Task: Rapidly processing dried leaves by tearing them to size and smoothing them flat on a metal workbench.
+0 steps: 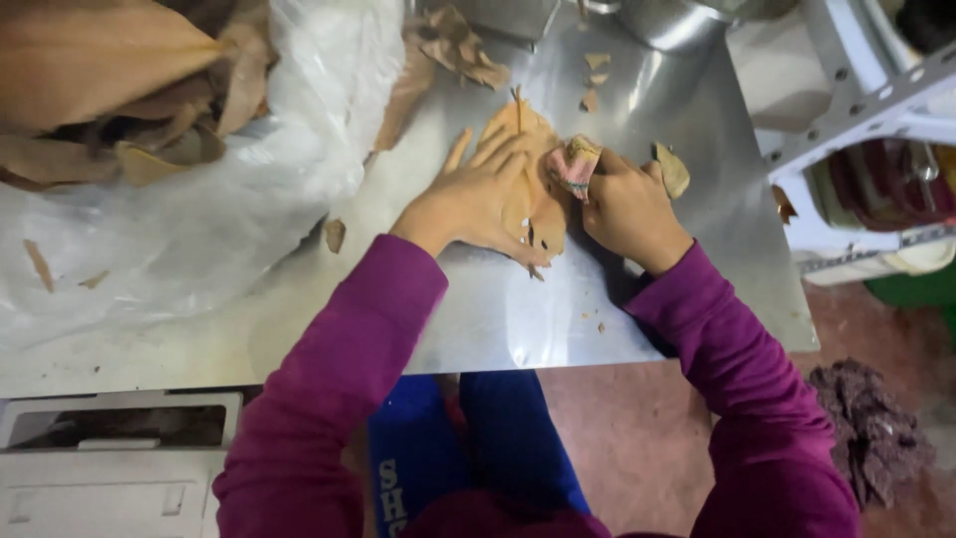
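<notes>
While the left hand (476,199) lies flat, fingers spread, on one dry, papery leaf (533,184) at frame centre, the right hand (625,204) is clenched around a crumpled pink cloth (573,164).

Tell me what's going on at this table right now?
A person in purple sleeves works at a shiny metal table. The left hand lies flat, fingers spread, pressing a dry brown leaf onto the tabletop. The right hand grips a small pink wad, perhaps cloth, against the leaf's upper right part. A clear plastic bag of more dry leaves sits to the left, and leaf scraps lie scattered farther back.
</notes>
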